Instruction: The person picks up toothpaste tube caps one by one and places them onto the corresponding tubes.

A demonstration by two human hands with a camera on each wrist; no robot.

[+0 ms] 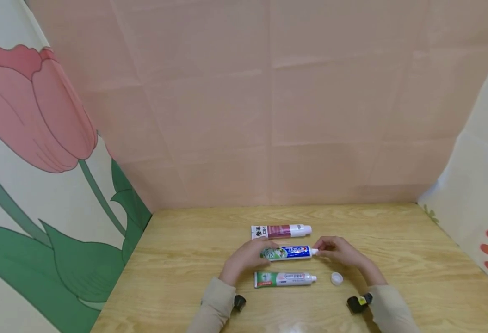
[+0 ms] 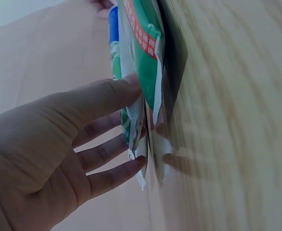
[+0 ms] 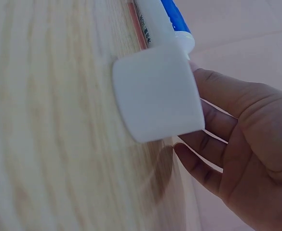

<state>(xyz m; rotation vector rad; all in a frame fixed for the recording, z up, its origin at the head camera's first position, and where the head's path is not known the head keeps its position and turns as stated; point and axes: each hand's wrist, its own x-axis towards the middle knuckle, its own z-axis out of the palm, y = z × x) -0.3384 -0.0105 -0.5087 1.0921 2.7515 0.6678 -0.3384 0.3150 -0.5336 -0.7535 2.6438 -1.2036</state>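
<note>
Three toothpaste tubes (image 1: 298,252) counted: one maroon-and-white tube (image 1: 280,231), one blue-and-green tube (image 1: 287,252), one green-and-white tube (image 1: 285,279); plus one loose white cap (image 1: 336,278), one left hand (image 1: 247,255), one right hand (image 1: 341,252), two sleeves (image 1: 216,298), two black wrist devices (image 1: 357,304), one wooden table (image 1: 177,273).

The left hand (image 1: 247,255) holds the blue tube (image 1: 299,252) at its flat end, thumb along the near side, the other fingers (image 2: 115,174) bent toward the far side with gaps between them. The right hand (image 1: 340,250) is at the tube's white tip, thumb and forefinger pinching there, the remaining fingers loosely bent. Both forearms, in beige sleeves (image 1: 215,303), come from the tube's near side, one toward each end, with the wrists bare beyond the cuffs.
</note>
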